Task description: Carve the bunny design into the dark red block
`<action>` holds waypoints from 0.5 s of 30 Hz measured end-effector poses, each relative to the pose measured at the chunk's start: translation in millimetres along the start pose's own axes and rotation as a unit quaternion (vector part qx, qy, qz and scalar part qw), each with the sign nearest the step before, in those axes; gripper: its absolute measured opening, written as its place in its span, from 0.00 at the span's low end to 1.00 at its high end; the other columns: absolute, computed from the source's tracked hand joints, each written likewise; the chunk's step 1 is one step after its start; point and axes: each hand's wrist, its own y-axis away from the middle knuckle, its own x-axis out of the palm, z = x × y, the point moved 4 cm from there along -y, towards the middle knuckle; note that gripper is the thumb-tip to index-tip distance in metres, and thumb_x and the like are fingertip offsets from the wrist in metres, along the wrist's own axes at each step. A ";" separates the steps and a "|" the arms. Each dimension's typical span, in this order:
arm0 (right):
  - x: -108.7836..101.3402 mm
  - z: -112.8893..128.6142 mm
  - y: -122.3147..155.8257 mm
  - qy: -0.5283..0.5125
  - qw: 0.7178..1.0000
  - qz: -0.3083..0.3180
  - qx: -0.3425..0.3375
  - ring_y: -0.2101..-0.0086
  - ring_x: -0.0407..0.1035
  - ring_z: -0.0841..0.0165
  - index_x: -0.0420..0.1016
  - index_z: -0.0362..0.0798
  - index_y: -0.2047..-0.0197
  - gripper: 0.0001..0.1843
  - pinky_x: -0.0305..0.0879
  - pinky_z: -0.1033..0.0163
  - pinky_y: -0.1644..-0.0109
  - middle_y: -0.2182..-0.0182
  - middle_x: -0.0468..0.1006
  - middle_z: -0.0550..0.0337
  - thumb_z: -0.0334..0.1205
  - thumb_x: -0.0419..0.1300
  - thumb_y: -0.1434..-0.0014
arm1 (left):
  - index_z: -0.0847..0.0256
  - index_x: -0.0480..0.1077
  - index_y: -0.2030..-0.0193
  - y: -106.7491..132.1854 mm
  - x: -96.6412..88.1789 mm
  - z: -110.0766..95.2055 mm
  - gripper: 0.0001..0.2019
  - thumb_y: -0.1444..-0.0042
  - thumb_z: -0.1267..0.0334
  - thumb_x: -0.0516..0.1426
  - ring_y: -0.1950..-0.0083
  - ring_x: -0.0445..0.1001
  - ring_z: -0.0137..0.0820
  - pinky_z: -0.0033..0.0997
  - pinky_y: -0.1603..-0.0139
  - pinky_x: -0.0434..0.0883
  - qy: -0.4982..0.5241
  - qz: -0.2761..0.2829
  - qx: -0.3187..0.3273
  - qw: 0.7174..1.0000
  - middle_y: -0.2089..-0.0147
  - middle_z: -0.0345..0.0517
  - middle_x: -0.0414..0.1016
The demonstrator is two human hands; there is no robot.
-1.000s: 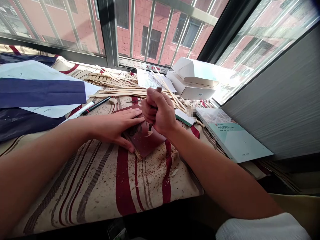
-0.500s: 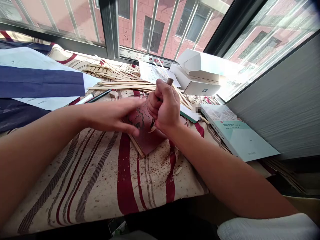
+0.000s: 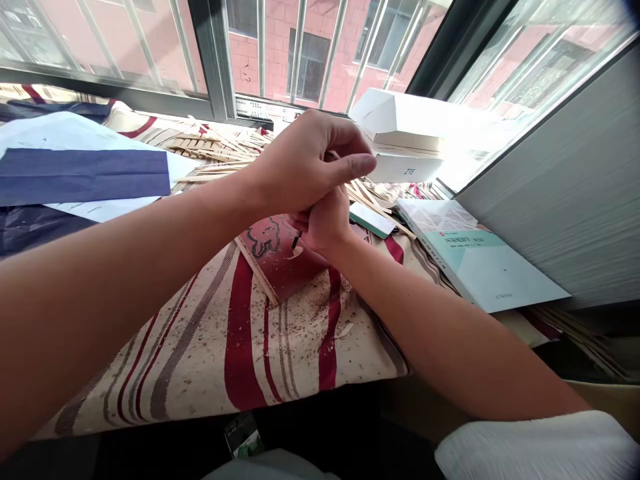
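My right hand (image 3: 330, 220) is wrapped round a wood carving chisel (image 3: 296, 241). The dark shaft of the chisel points down at the reddish-brown carving board (image 3: 295, 273), with a pale curled shaving by its tip. Over the top of the right fist, at the handle end, my left hand (image 3: 305, 160) is curled, thumb stretched to the right. The handle is mostly hidden under the left hand. Dark carved outlines run across the left part of the board, which lies at an angle on a striped cloth (image 3: 200, 360).
Crumbs litter the cloth before the board. Thin wooden strips (image 3: 220, 150) lie behind, near a white box (image 3: 407, 167). A book (image 3: 490, 260) rests at the right, and dark blue paper (image 3: 85, 175) at the left. Windows stand behind; the cloth's edge is in front.
My left hand has lifted off the board's left side and moved right and up onto the top of the right fist and handle. The right hand still grips the chisel. The view has shifted slightly.
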 end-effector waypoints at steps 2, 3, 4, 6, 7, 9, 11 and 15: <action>-2.7 -0.2 -0.4 -0.025 0.999 -0.018 -0.015 0.80 0.42 0.75 0.47 0.57 0.68 0.34 0.44 0.66 0.77 0.80 0.46 0.73 0.65 0.64 0.25 | 0.56 0.86 0.61 -3.9 3.5 2.4 0.13 0.26 0.55 0.65 0.50 0.92 0.47 0.51 0.41 0.88 -0.008 -0.011 -0.010 1.000 0.57 0.50 0.92; -3.7 -0.3 -0.5 -0.033 0.999 -0.026 -0.024 0.81 0.43 0.74 0.47 0.58 0.68 0.34 0.45 0.66 0.77 0.79 0.46 0.73 0.65 0.64 0.25 | 0.56 0.86 0.62 -3.1 3.8 4.1 0.14 0.25 0.54 0.64 0.51 0.91 0.48 0.53 0.41 0.88 -0.006 -0.019 -0.015 1.000 0.58 0.50 0.92; -3.7 -0.6 -0.7 -0.032 0.999 -0.025 -0.028 0.81 0.44 0.74 0.47 0.58 0.67 0.34 0.46 0.66 0.77 0.79 0.45 0.73 0.66 0.64 0.25 | 0.55 0.86 0.61 -1.0 3.8 5.6 0.15 0.24 0.52 0.64 0.50 0.92 0.50 0.55 0.41 0.88 -0.003 -0.024 -0.020 1.000 0.57 0.51 0.92; -3.8 -1.4 -1.1 -0.022 0.999 -0.023 -0.028 0.81 0.45 0.74 0.46 0.58 0.65 0.35 0.47 0.67 0.77 0.78 0.44 0.73 0.68 0.65 0.25 | 0.53 0.87 0.57 4.3 3.1 7.9 0.16 0.23 0.47 0.63 0.47 0.92 0.53 0.57 0.40 0.89 0.011 -0.033 -0.028 0.999 0.55 0.50 0.92; -4.0 -1.6 -1.2 -0.017 0.999 -0.024 -0.028 0.81 0.45 0.74 0.46 0.59 0.65 0.36 0.47 0.67 0.77 0.78 0.43 0.73 0.69 0.66 0.26 | 0.52 0.87 0.55 6.8 3.0 8.5 0.16 0.23 0.46 0.63 0.45 0.92 0.55 0.57 0.40 0.90 0.020 -0.036 -0.033 0.999 0.54 0.49 0.92; -4.3 -1.3 -1.3 -0.013 0.999 -0.021 -0.030 0.82 0.45 0.74 0.45 0.59 0.65 0.39 0.47 0.67 0.77 0.79 0.42 0.74 0.71 0.68 0.28 | 0.51 0.87 0.49 10.4 3.2 8.6 0.15 0.22 0.45 0.63 0.43 0.92 0.55 0.56 0.39 0.90 0.039 -0.045 -0.045 0.997 0.54 0.47 0.92; -3.9 -0.2 -1.0 -0.016 0.999 -0.008 -0.041 0.82 0.46 0.74 0.44 0.59 0.65 0.42 0.48 0.67 0.78 0.79 0.41 0.74 0.71 0.72 0.31 | 0.50 0.86 0.41 12.6 4.3 7.3 0.14 0.22 0.49 0.62 0.44 0.93 0.53 0.55 0.39 0.90 0.059 -0.056 -0.056 0.995 0.52 0.47 0.92; -4.6 -0.5 -0.5 -0.010 0.998 0.000 -0.054 0.81 0.48 0.73 0.45 0.58 0.64 0.39 0.50 0.66 0.77 0.78 0.42 0.72 0.70 0.69 0.27 | 0.51 0.84 0.38 15.1 7.5 3.2 0.15 0.21 0.53 0.59 0.42 0.93 0.56 0.57 0.39 0.90 0.060 -0.066 -0.055 0.994 0.53 0.47 0.92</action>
